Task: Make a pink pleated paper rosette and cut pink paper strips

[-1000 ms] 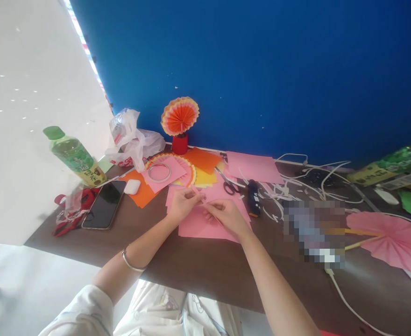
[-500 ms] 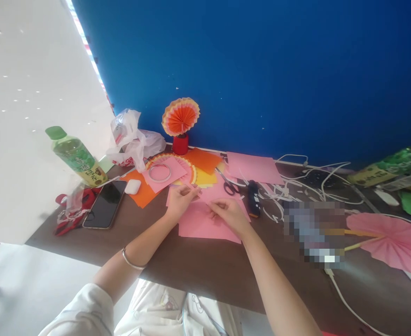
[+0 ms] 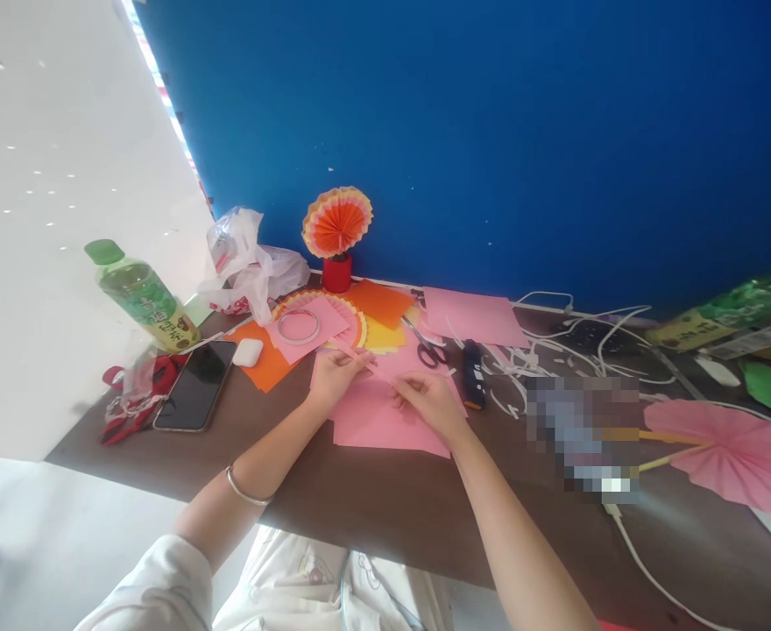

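Note:
My left hand [image 3: 338, 377] pinches a narrow pink paper strip [image 3: 354, 350] whose end sticks up past the fingers. Just to its right, my right hand [image 3: 428, 401] has thumb and forefinger pressed together at the strip's other end, low over the pink paper sheets [image 3: 385, 429]. The strip between the two hands blends with the pink behind it. Scissors [image 3: 432, 350] with dark handles lie open beyond my right hand. A tape ring [image 3: 298, 325] rests on a pink square, over orange sheets [image 3: 264, 372] and a pleated paper piece.
A phone [image 3: 196, 386], a white case [image 3: 247, 352] and a green-capped bottle [image 3: 142, 298] are at the left. An orange paper fan [image 3: 338, 222] stands in a red holder [image 3: 336, 273]. Rightward are a dark tool [image 3: 473, 375], white cables [image 3: 605, 350] and a pink fan [image 3: 733, 451].
My left hand has shifted slightly left, away from my right hand, and more of the pink strip shows above its fingers. The view has moved slightly.

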`<state>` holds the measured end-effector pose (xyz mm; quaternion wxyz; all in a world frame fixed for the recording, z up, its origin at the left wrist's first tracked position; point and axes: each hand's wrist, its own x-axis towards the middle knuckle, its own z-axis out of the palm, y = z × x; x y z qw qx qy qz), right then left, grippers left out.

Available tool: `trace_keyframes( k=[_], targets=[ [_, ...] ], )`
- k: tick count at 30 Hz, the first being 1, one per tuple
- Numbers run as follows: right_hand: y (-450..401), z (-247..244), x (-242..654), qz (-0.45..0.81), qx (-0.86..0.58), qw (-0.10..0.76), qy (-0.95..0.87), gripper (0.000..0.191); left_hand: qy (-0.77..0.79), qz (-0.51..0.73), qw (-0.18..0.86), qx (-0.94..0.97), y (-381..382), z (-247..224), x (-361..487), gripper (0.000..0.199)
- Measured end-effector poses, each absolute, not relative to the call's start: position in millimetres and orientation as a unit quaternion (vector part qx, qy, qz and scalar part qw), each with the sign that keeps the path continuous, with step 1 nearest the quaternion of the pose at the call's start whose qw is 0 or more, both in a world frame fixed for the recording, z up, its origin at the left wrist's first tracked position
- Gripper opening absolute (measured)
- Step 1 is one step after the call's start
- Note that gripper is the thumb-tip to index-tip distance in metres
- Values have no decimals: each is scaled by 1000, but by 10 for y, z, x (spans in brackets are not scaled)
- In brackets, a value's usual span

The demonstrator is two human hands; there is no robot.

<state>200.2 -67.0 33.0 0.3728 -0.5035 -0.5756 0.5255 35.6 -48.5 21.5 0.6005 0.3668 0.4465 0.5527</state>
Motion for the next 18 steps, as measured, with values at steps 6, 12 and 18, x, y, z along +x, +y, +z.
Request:
trace_keyframes(
  k=[6,12,18],
  targets=[
    [-657,266,2009,482,-524,386,-586,30,422,514,626,408,-491,115,397,33],
    [-660,311,2000,504,-525,388,-566,33,440,542,596,398,-500,146,394,32],
    [-638,270,2041,486,-512,375,-601,29,421,555,623,356,-485,187,376,38]
  ],
)
